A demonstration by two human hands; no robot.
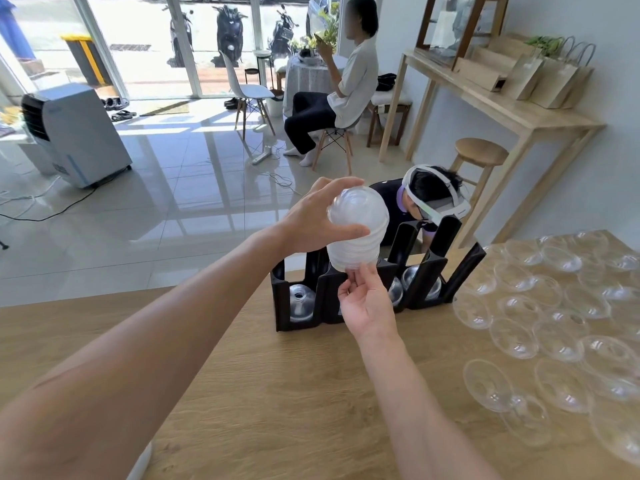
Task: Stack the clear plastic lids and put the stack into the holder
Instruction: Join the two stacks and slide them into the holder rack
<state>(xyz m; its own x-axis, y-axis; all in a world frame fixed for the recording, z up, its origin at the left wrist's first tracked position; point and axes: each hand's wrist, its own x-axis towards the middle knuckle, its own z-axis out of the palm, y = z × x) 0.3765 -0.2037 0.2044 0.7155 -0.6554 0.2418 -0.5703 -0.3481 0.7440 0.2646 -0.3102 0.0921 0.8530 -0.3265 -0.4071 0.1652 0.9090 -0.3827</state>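
**user1:** ok so where's the stack at right now? trying to figure out the drop.

**user2:** The stack of lids point(356, 233) is up in the air, dome end up and rims down, long axis roughly vertical with a slight lean. The left hand point(318, 220) is wrapped around the top of it from the left side, thumb across the front and fingers curled over the dome. The right hand point(363, 299) is underneath, fingertips point(356, 277) pinching at the bottom rim, looks like it's squaring up or steadying the lowest lid.

**user1:** and the holder?

**user2:** The black holder point(374, 282) sits on the bench point(277, 393) directly below and a bit behind the stack. It has several upright slots; the far-left one and a couple on the right already have a lid or two in the bottom. The stack hangs roughly over the second slot from the left, but the right hand blocks what's inside it.

**user1:** so the move is basically straight down?

**user2:** I'd guess so: the right hand has to get out from under first, since it's between rim and slot. Loose lids point(540, 327) are spread well off to the right.
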